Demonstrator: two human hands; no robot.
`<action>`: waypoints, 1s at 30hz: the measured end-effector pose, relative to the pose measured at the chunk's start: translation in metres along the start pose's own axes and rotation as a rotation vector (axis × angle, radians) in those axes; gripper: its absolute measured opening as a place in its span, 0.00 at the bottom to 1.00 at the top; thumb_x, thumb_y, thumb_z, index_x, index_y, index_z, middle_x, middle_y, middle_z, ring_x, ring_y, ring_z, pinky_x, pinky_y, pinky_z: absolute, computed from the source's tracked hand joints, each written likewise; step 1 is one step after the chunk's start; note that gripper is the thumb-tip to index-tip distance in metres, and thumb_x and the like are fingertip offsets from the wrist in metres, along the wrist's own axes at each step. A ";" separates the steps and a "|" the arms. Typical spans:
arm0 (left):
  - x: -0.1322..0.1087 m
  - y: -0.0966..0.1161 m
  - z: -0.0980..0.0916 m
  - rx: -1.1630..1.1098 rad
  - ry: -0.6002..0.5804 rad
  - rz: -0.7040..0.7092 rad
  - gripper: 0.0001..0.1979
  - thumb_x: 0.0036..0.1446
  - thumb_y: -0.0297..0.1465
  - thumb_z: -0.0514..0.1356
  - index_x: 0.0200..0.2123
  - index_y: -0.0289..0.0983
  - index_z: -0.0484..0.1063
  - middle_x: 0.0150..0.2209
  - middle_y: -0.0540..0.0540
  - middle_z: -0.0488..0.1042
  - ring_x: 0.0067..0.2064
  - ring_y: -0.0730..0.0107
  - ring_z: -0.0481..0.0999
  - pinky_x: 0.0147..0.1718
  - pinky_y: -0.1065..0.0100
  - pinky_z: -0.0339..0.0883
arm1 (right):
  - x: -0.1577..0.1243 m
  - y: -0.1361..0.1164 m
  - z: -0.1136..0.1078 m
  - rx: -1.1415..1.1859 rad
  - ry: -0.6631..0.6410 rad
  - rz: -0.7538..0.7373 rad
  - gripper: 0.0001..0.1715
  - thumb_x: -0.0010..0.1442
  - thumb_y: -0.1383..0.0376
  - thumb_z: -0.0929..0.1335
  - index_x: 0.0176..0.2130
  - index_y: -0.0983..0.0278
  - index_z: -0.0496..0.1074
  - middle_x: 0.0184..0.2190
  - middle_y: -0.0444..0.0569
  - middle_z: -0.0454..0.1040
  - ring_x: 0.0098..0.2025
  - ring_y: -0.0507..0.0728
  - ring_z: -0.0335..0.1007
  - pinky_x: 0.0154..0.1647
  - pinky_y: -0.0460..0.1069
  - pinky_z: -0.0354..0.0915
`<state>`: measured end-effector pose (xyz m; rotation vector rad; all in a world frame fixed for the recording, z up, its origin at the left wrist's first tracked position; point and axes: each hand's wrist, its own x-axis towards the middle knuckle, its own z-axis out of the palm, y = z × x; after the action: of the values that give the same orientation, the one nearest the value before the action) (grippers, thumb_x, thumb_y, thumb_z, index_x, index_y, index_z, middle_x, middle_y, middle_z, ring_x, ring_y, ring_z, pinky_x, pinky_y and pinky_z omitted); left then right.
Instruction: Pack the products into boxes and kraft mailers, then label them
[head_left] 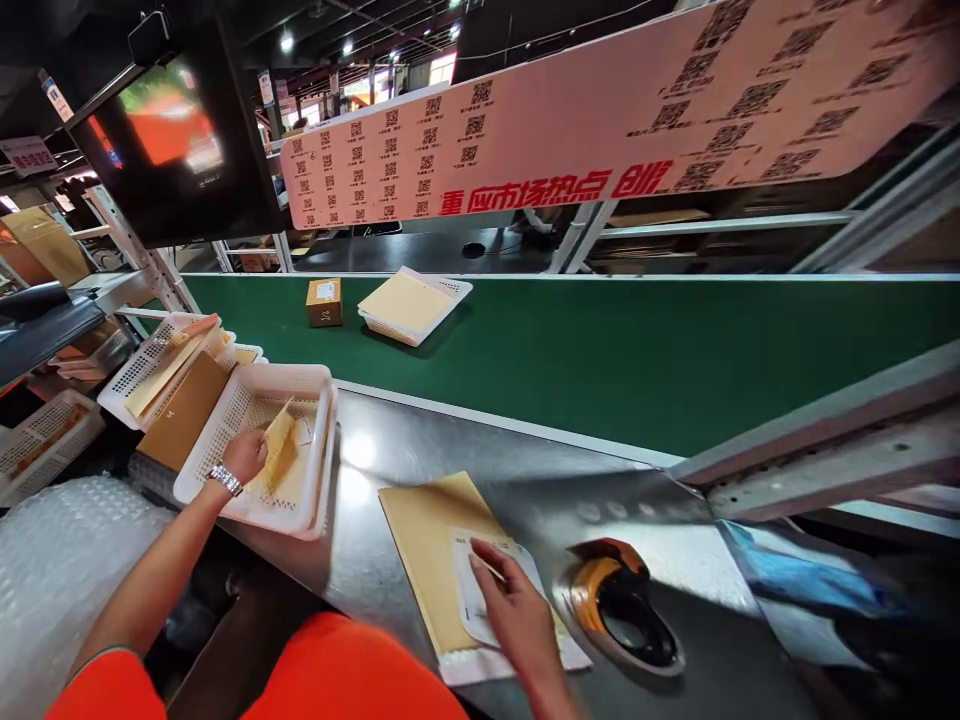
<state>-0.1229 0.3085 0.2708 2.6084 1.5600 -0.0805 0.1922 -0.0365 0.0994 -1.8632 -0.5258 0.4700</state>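
Note:
My left hand (246, 458), with a metal watch on its wrist, reaches into a white perforated plastic basket (196, 462). Its fingers are closed on the edge of a yellowish packet (279, 440), which stands tilted inside. On the steel bench in front of me lies a tan padded envelope (424, 530) bearing a white label (471, 600). My right hand (517, 605) rests over that label, thumb and fingers slightly apart, holding nothing that I can make out. Right of the envelope sits a dispenser-like object with an orange and black ring (592, 590), blurred.
Behind the bench runs a green conveyor belt (600, 360), carrying a small brown box (324, 303) and a white basket with an envelope (412, 305). More baskets (142, 365) and a cardboard box (191, 410) stand at left, near bubble wrap (67, 590). A metal post (840, 460) slants at right.

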 end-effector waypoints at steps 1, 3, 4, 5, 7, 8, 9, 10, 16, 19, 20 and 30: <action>-0.005 0.010 -0.004 -0.046 0.038 0.084 0.15 0.76 0.27 0.55 0.47 0.35 0.84 0.48 0.39 0.84 0.52 0.59 0.82 0.52 0.64 0.72 | -0.001 -0.018 0.002 0.035 -0.031 -0.052 0.33 0.62 0.39 0.70 0.50 0.60 0.83 0.51 0.63 0.89 0.49 0.73 0.89 0.52 0.66 0.84; -0.018 0.034 -0.007 -0.186 0.118 0.301 0.15 0.76 0.29 0.56 0.47 0.37 0.86 0.47 0.40 0.82 0.50 0.61 0.81 0.51 0.64 0.73 | -0.002 -0.056 0.005 0.051 -0.058 -0.242 0.29 0.68 0.43 0.71 0.55 0.60 0.83 0.54 0.60 0.88 0.51 0.69 0.89 0.55 0.64 0.84; -0.025 0.049 -0.006 -0.271 0.155 0.417 0.15 0.76 0.29 0.57 0.47 0.38 0.86 0.45 0.41 0.81 0.48 0.62 0.81 0.49 0.64 0.74 | -0.002 -0.075 0.006 0.027 -0.041 -0.398 0.26 0.71 0.47 0.71 0.57 0.59 0.82 0.57 0.59 0.87 0.55 0.68 0.88 0.59 0.65 0.84; -0.032 0.065 -0.004 -0.356 0.180 0.528 0.15 0.75 0.28 0.58 0.47 0.39 0.87 0.43 0.42 0.81 0.45 0.63 0.81 0.46 0.65 0.74 | -0.002 -0.094 0.007 -0.013 -0.012 -0.576 0.23 0.72 0.51 0.71 0.60 0.58 0.81 0.60 0.59 0.86 0.61 0.68 0.85 0.63 0.66 0.82; -0.044 0.097 0.002 -0.494 0.173 0.692 0.14 0.73 0.28 0.61 0.48 0.40 0.88 0.40 0.43 0.81 0.42 0.64 0.81 0.42 0.66 0.74 | 0.000 -0.125 0.008 -0.126 0.022 -0.896 0.22 0.74 0.57 0.73 0.64 0.57 0.80 0.65 0.59 0.82 0.72 0.70 0.75 0.72 0.71 0.74; -0.049 0.112 0.006 -0.547 0.151 0.744 0.13 0.73 0.29 0.62 0.48 0.41 0.89 0.39 0.43 0.82 0.41 0.65 0.82 0.42 0.66 0.75 | 0.002 -0.137 0.008 -0.190 0.014 -1.009 0.22 0.74 0.58 0.73 0.64 0.56 0.79 0.65 0.58 0.82 0.75 0.70 0.73 0.76 0.74 0.70; -0.054 0.126 0.009 -0.594 0.124 0.782 0.11 0.72 0.29 0.63 0.47 0.41 0.89 0.39 0.44 0.83 0.40 0.65 0.82 0.42 0.67 0.75 | 0.004 -0.145 0.006 -0.246 -0.014 -1.084 0.19 0.74 0.60 0.73 0.63 0.55 0.80 0.63 0.57 0.84 0.73 0.69 0.75 0.77 0.75 0.67; -0.057 0.138 0.012 -0.641 0.096 0.806 0.10 0.72 0.30 0.65 0.46 0.40 0.89 0.38 0.44 0.84 0.39 0.65 0.83 0.41 0.67 0.76 | 0.006 -0.151 0.003 -0.289 -0.056 -1.121 0.15 0.75 0.61 0.73 0.59 0.55 0.81 0.57 0.55 0.87 0.67 0.67 0.80 0.78 0.76 0.65; -0.065 0.174 0.023 -0.834 -0.017 0.772 0.07 0.68 0.36 0.71 0.43 0.40 0.90 0.37 0.43 0.88 0.36 0.66 0.84 0.40 0.67 0.77 | 0.008 -0.142 -0.025 -0.336 -0.194 -1.009 0.10 0.78 0.63 0.69 0.44 0.57 0.82 0.36 0.45 0.88 0.40 0.57 0.85 0.70 0.67 0.74; -0.067 0.177 0.027 -0.840 -0.045 0.751 0.08 0.69 0.36 0.70 0.40 0.41 0.90 0.37 0.43 0.89 0.36 0.65 0.85 0.41 0.66 0.77 | 0.004 -0.132 -0.038 -0.344 -0.200 -0.981 0.10 0.78 0.62 0.70 0.44 0.56 0.82 0.36 0.45 0.88 0.41 0.58 0.86 0.72 0.70 0.72; -0.068 0.178 0.029 -0.836 -0.056 0.741 0.07 0.68 0.35 0.70 0.40 0.41 0.90 0.37 0.43 0.89 0.37 0.65 0.85 0.41 0.65 0.77 | 0.003 -0.129 -0.042 -0.352 -0.205 -0.971 0.10 0.78 0.62 0.69 0.43 0.56 0.82 0.36 0.45 0.88 0.41 0.59 0.86 0.72 0.71 0.71; -0.072 0.193 0.039 -0.787 -0.139 0.759 0.08 0.65 0.36 0.72 0.44 0.40 0.88 0.40 0.43 0.89 0.40 0.64 0.85 0.40 0.67 0.76 | 0.003 -0.112 -0.060 -0.391 -0.261 -0.895 0.17 0.80 0.57 0.68 0.41 0.59 0.83 0.35 0.47 0.87 0.39 0.59 0.84 0.67 0.66 0.75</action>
<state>0.0134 0.1501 0.2506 2.2548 0.3386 0.3298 0.2132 -0.0455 0.2238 -1.7035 -1.6178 -0.0085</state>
